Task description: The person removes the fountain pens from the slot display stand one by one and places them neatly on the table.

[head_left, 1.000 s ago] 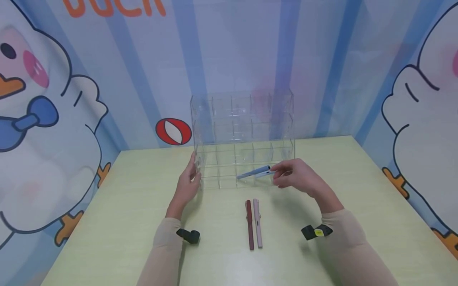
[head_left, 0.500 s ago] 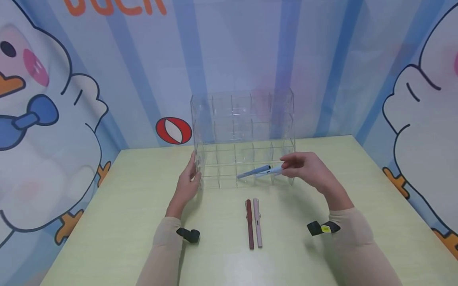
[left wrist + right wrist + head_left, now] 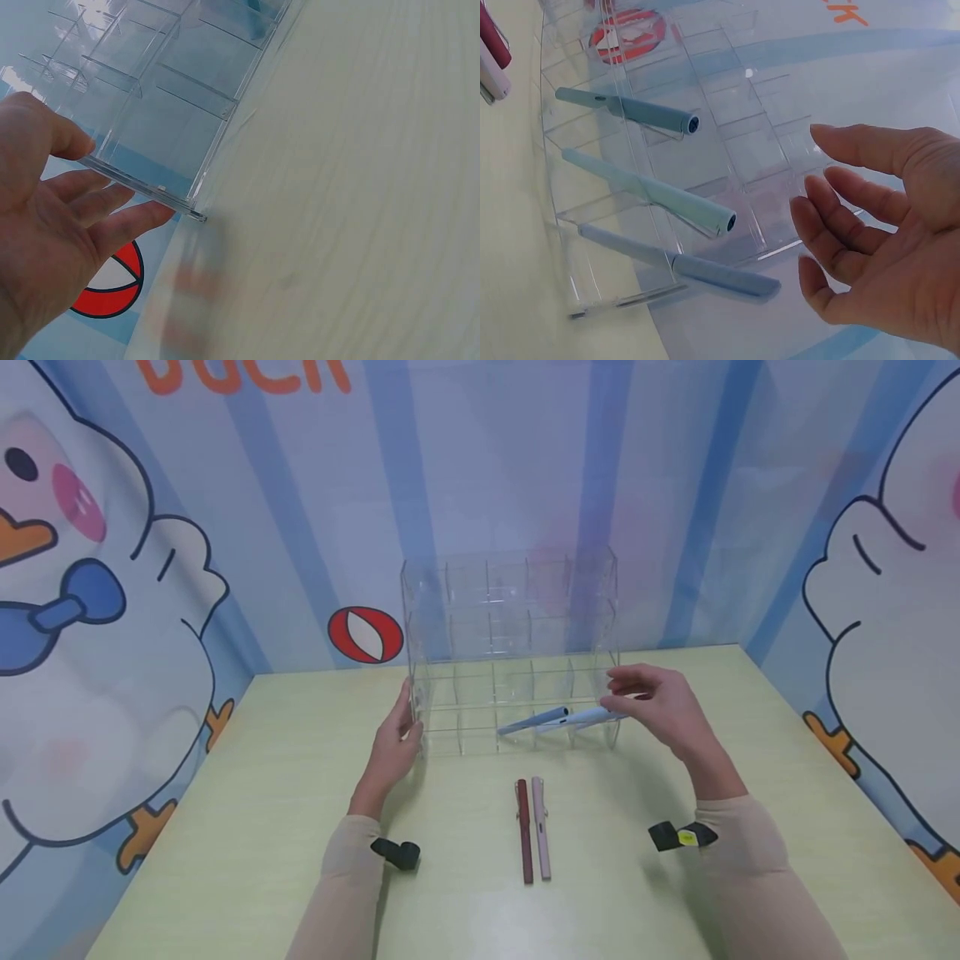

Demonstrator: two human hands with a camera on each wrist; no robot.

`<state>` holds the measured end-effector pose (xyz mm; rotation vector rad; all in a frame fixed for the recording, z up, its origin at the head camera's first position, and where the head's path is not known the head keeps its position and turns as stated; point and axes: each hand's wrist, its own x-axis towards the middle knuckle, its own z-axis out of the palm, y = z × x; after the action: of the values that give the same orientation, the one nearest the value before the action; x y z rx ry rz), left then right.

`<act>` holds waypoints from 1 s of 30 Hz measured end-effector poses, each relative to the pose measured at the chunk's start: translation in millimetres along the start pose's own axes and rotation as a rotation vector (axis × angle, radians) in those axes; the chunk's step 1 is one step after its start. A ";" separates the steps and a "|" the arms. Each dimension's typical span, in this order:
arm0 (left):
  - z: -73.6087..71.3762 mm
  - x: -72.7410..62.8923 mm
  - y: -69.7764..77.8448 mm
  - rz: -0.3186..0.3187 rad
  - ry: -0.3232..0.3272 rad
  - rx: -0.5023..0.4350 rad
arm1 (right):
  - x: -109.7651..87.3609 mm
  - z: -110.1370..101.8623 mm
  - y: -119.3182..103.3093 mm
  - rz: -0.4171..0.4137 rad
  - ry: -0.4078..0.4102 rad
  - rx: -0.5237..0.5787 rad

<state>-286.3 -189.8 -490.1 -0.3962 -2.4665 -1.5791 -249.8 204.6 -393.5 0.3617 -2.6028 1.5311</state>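
Observation:
My left hand (image 3: pixel 395 743) grips the left side wall of a clear acrylic tiered organizer (image 3: pixel 474 742), thumb in front and fingers behind, as the left wrist view shows. Three pens lean in its lowest front row: a darker blue pen (image 3: pixel 626 109), a pale mint-blue pen (image 3: pixel 645 187) and a light blue pen (image 3: pixel 697 271), capped ends tilted up and back. Off the cap end of the light blue pen, my right hand (image 3: pixel 889 225) has loosely bent fingers, thumb apart, holding nothing. In the head view this hand (image 3: pixel 663 710) partly overlaps the organizer's right front corner.
A dark red pen (image 3: pixel 525 831) and a pale pink pen (image 3: pixel 540 828) lie side by side on the pale table (image 3: pixel 247 827), in front of the organizer. Behind it hangs a blue striped backdrop (image 3: pixel 495 460) with cartoon ducks.
My right hand has moved right and slightly back, away from the pens, uncovering more of the paler ones. My left hand and the two pens on the table stay put.

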 end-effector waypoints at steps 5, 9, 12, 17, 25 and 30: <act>-0.5 0.6 -0.9 -0.002 -0.003 0.001 | 0.8 -5.4 3.3 0.001 0.023 -0.015; -0.2 1.2 -1.4 -0.024 0.005 0.015 | 1.1 -8.3 3.4 0.068 0.013 -0.009; -0.2 1.1 -0.9 -0.030 0.009 0.017 | 2.0 -8.7 4.5 0.132 -0.004 0.001; -0.3 0.5 0.0 -0.016 0.008 0.010 | 4.9 -7.2 9.1 0.193 -0.032 -0.003; 0.1 0.1 1.1 -0.012 0.005 0.013 | 7.1 -3.6 20.1 0.178 -0.058 -0.020; 0.2 0.6 1.3 -0.024 0.003 0.018 | 8.4 1.0 25.1 0.173 -0.066 -0.020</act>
<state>-286.4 -189.0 -488.9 -0.3631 -2.4904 -1.5646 -264.3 214.2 -413.6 0.1928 -2.7631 1.5685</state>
